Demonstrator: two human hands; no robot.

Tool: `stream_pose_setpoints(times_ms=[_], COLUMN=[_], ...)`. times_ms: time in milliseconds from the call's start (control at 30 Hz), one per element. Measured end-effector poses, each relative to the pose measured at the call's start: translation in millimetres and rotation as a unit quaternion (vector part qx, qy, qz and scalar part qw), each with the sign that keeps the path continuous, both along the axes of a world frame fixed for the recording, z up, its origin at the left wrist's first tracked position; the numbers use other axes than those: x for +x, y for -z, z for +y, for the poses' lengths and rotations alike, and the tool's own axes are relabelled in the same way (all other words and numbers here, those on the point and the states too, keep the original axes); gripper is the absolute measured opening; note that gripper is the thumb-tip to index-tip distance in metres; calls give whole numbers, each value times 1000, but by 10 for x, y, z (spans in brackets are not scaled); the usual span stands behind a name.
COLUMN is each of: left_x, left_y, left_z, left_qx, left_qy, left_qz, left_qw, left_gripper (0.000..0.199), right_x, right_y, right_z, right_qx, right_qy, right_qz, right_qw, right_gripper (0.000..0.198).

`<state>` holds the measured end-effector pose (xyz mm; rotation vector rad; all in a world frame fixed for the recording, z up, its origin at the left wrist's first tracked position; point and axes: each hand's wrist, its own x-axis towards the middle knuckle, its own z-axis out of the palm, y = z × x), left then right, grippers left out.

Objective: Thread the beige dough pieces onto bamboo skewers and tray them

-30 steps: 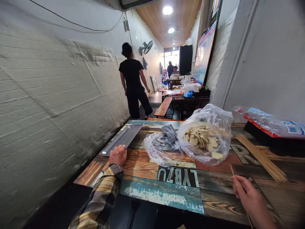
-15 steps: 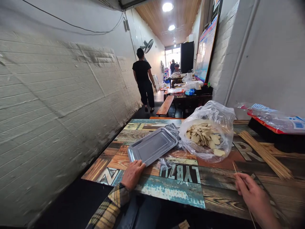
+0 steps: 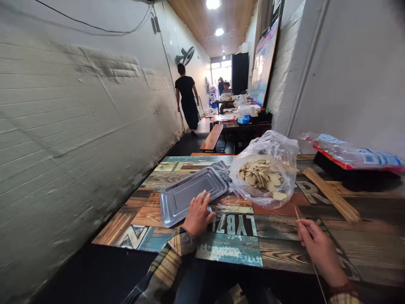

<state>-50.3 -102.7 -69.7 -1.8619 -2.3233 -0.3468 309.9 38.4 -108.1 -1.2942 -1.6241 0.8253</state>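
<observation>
My left hand (image 3: 198, 214) is open, its fingers stretched over the near right edge of a shallow metal tray (image 3: 185, 195). Whether the fingertips touch the tray I cannot tell. At the right, my right hand (image 3: 318, 247) pinches a thin wooden skewer (image 3: 296, 212), its tip pointing up and away from me and its other end hanging below the table edge. Between and beyond the hands stands a clear plastic bag (image 3: 284, 156), rolled open, holding many pale flat slices (image 3: 260, 175). A grey cloth (image 3: 221, 169) lies by the tray's far right corner.
A bundle of skewers (image 3: 332, 194) lies on the patterned table (image 3: 228, 251) at the right. Behind it is a black container (image 3: 341, 166) with plastic packaging on it. Beyond are a wooden bench (image 3: 212, 137), cluttered tables, a walking person (image 3: 186, 97) and other people.
My left hand has left the tray's near edge, moved right and spread its fingers. My right hand still pinches the skewer. The person in black has walked farther off. The view has shifted slightly.
</observation>
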Motion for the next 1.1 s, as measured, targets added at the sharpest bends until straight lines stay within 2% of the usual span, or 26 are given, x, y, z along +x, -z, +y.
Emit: stream_pose_setpoints(times_ms=[67, 167, 233, 367, 467, 533, 600, 733, 867, 1000, 1100], left_x=[96, 47, -102, -482, -662, -694, -650, -314, 280, 945, 1372], left_y=[26, 71, 100, 96, 59, 40, 20, -83, -261, -352, -308], left_z=[223, 366, 346, 187, 111, 106, 120, 177, 387, 873, 1354], left_qx=[-15, -45, -54, -76, -81, -58, -2, 142, 148, 159, 167], left_qy=[-14, -15, -1, 40, 35, 29, 24, 17, 58, 127, 174], left_qz=[4, 13, 18, 18, 19, 13, -12, -120, -238, -309, -337], left_qw=[1000, 999, 998, 996, 996, 998, 1000, 982, 958, 929, 910], left_gripper=[65, 49, 45, 50, 49, 48, 46, 41, 34, 28, 22], right_x=[5, 18, 22, 7, -17, -31, -39, -38, -21, -13, -104], right_y=[4, 51, 87, 88, 27, -15, -42, -56, -105, -280, -467], right_z=[6, 37, 61, 76, 65, 66, 77, 90, 89, 227, 489], right_qx=[-23, -40, -45, -42, -35, -37, -42, -43, -41, -8, 36], right_qy=[-31, -57, -62, -68, -68, -67, -63, -52, -60, -63, -75], right_qz=[6, 16, 15, 12, 40, 71, 97, 130, 148, 144, 120], right_qw=[999, 997, 997, 997, 996, 995, 992, 989, 986, 988, 989], right_gripper=[30, 31, 31, 31, 31, 32, 35, 45, 48, 45, 40])
